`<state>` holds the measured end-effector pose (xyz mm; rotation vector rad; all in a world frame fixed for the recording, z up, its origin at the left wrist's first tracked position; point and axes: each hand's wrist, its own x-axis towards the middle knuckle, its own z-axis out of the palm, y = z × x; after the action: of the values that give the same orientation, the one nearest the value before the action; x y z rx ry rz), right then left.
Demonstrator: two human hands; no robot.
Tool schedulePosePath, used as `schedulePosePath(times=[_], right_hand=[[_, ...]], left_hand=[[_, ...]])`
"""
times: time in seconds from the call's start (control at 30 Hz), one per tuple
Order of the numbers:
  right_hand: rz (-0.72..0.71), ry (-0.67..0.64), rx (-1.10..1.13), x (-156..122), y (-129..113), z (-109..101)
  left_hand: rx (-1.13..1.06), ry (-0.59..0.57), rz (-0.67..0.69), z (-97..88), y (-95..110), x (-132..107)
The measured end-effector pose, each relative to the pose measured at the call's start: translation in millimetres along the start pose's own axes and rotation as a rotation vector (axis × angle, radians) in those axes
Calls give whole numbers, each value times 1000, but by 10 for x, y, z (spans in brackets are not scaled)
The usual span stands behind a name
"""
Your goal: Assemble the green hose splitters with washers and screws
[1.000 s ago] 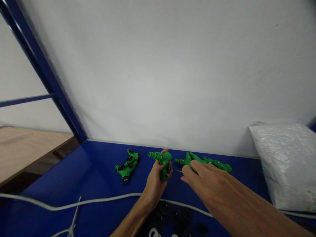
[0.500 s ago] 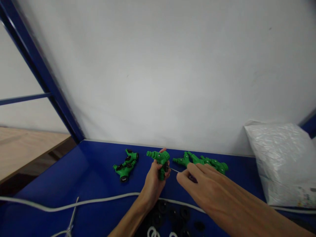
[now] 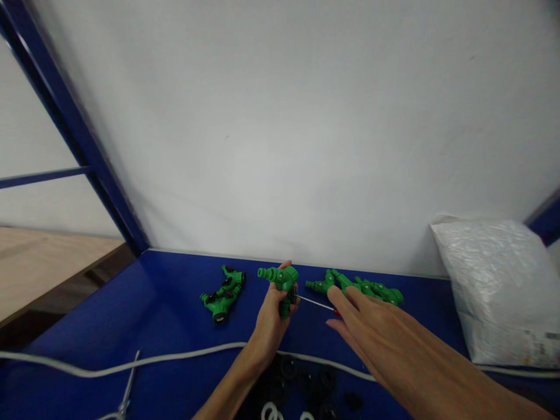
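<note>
My left hand (image 3: 270,318) is closed around a green plastic Y-shaped hose connector (image 3: 284,277), its ribbed end pointing left. A dark part sits on the connector's right side. In my right hand (image 3: 367,318) is a screwdriver (image 3: 315,303) with a thin metal shaft and a red handle, mostly hidden by the fingers. The shaft's tip meets the dark part. Behind my right hand lie several more green connectors (image 3: 322,284). Left of my left hand, a pair of green connectors with black parts (image 3: 221,303) rests on the blue table (image 3: 144,309).
A white cable (image 3: 184,354) runs across the table, passing by my left forearm. Black rings (image 3: 289,367) and white rings (image 3: 269,410) lie near the front. At the right stands a silvery plastic bag (image 3: 503,286). A white wall (image 3: 280,146) rises behind.
My right hand has shifted slightly right and its grip has loosened, so more of the screwdriver's shaft and red handle shows. The held connector has moved slightly left.
</note>
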<state>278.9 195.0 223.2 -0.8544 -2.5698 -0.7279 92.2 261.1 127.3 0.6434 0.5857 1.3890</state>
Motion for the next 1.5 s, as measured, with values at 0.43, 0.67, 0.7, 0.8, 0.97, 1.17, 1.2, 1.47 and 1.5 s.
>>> schedulePosePath(times=[0.43, 0.67, 0.7, 0.8, 0.97, 1.17, 1.2, 1.47, 1.5], right_hand=[[186, -104, 52, 217, -36, 3], [402, -170, 258, 138, 61, 138], [360, -117, 200, 102, 41, 136], [188, -52, 50, 63, -34, 70], [-92, -178, -288, 217, -80, -59], [73, -103, 47, 186, -18, -10], [185, -124, 180, 205, 0, -19], [527, -290, 432, 194, 53, -29], [443, -203, 298, 117, 35, 6]], left_hand=[[137, -6, 16, -74, -53, -22], [175, 24, 53, -130, -54, -1], [182, 24, 45, -137, -59, 3], [189, 15, 32, -150, -72, 13], [165, 21, 57, -133, -93, 9], [137, 16, 54, -124, -107, -3], [137, 9, 59, -119, -100, -10], [-5, -14, -8, -2, -43, -41], [-20, -11, -18, 7, -44, -35]])
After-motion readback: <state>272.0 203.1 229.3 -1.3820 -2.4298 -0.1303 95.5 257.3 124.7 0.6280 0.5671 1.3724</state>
